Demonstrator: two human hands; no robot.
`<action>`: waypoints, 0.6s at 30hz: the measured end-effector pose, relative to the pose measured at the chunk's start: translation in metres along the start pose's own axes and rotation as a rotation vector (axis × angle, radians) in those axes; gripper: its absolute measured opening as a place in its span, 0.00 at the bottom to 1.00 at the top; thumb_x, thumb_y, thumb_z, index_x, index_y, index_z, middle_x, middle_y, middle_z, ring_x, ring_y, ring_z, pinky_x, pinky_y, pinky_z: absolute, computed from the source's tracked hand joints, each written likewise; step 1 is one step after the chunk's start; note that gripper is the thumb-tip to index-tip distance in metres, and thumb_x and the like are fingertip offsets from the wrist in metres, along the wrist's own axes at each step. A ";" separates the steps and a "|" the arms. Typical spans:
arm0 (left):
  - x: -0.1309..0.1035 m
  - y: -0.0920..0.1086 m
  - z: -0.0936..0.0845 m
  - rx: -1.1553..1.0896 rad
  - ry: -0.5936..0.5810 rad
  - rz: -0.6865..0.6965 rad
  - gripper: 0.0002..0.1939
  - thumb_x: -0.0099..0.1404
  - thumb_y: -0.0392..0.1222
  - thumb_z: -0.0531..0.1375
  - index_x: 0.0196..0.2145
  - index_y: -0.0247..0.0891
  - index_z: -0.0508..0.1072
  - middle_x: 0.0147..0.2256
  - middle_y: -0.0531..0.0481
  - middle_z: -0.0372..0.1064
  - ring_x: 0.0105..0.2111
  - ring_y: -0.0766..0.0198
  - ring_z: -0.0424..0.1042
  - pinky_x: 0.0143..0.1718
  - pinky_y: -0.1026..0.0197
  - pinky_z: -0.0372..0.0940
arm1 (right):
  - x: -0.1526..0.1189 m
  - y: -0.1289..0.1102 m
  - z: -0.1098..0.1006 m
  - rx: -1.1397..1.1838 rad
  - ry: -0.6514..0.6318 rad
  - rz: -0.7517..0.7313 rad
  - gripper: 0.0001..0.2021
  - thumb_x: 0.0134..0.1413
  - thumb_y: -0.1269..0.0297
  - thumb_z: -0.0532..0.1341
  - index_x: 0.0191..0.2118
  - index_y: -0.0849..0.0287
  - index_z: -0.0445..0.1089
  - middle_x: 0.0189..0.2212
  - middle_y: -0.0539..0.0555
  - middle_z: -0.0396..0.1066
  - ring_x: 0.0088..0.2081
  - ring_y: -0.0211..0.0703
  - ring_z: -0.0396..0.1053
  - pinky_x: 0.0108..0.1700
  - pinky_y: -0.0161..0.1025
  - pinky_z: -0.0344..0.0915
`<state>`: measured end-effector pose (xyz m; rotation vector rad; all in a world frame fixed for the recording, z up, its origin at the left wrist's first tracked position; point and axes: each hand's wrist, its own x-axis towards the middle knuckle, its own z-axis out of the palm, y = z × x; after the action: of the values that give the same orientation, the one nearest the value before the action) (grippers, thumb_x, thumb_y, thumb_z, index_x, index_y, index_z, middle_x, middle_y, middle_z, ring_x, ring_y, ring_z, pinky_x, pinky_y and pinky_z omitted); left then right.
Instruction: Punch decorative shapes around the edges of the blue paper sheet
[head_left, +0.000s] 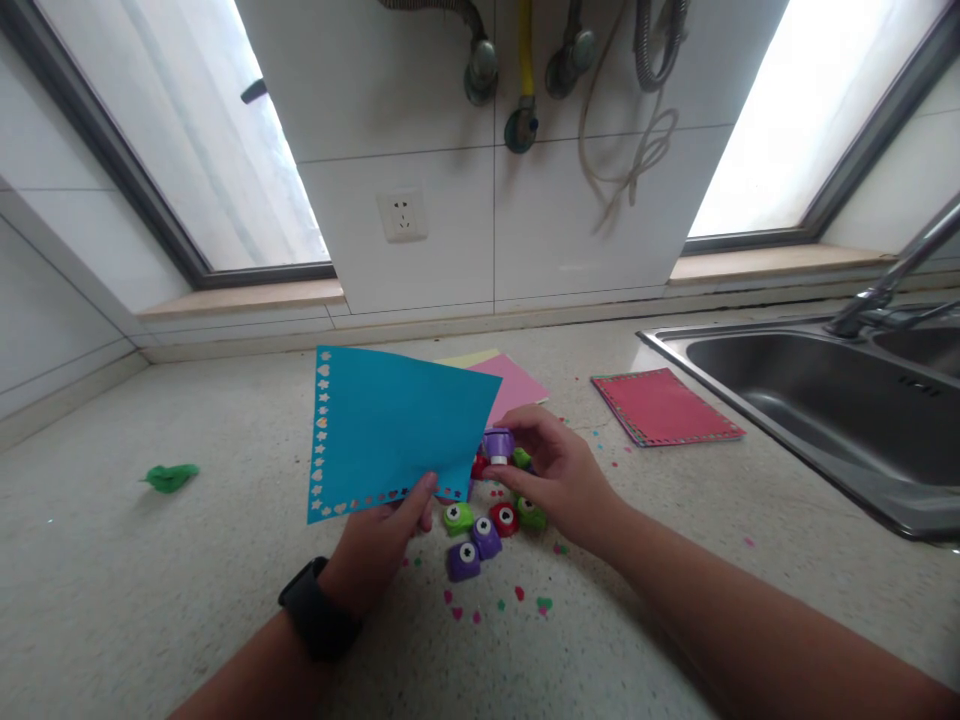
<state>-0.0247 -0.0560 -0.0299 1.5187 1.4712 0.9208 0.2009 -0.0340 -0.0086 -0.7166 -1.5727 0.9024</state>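
Note:
My left hand (401, 525) pinches the lower edge of a blue sheet of paper (397, 425), held up at a tilt above the counter. Small hearts, stars and flowers are cut out along the sheet's left and lower edges. Between the thumb and fingers of my right hand (551, 460) is a purple craft punch (499, 445), close to the sheet's right edge; whether it touches the paper I cannot tell. Below lie more punches: a green punch (457, 517), a red punch (505, 517) and a purple punch (464, 560), among several others partly hidden by my right hand.
Pink paper (514, 385) lies behind the blue sheet. A stack of red-topped sheets (667, 405) with punched edges sits near the steel sink (795, 400). Paper bits (519, 594) are scattered on the counter (225, 590). Something green and crumpled (171, 478) rests at left.

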 end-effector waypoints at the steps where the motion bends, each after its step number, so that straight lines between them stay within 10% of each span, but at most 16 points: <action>1: 0.000 0.000 0.000 0.001 0.002 0.005 0.28 0.66 0.63 0.55 0.17 0.41 0.65 0.22 0.53 0.63 0.28 0.59 0.66 0.38 0.57 0.57 | 0.000 0.000 0.000 -0.001 -0.006 -0.003 0.18 0.49 0.67 0.72 0.44 0.53 0.68 0.39 0.52 0.69 0.41 0.44 0.70 0.45 0.46 0.68; 18: -0.003 0.008 0.001 -0.050 0.004 0.074 0.26 0.66 0.58 0.56 0.15 0.42 0.63 0.23 0.50 0.70 0.30 0.58 0.69 0.37 0.57 0.61 | 0.002 -0.002 -0.003 -0.032 -0.127 0.194 0.16 0.51 0.62 0.71 0.45 0.54 0.70 0.37 0.52 0.71 0.38 0.43 0.70 0.43 0.45 0.69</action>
<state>-0.0206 -0.0587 -0.0235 1.5438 1.3926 0.9977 0.2031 -0.0329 -0.0058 -0.8602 -1.6524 1.0843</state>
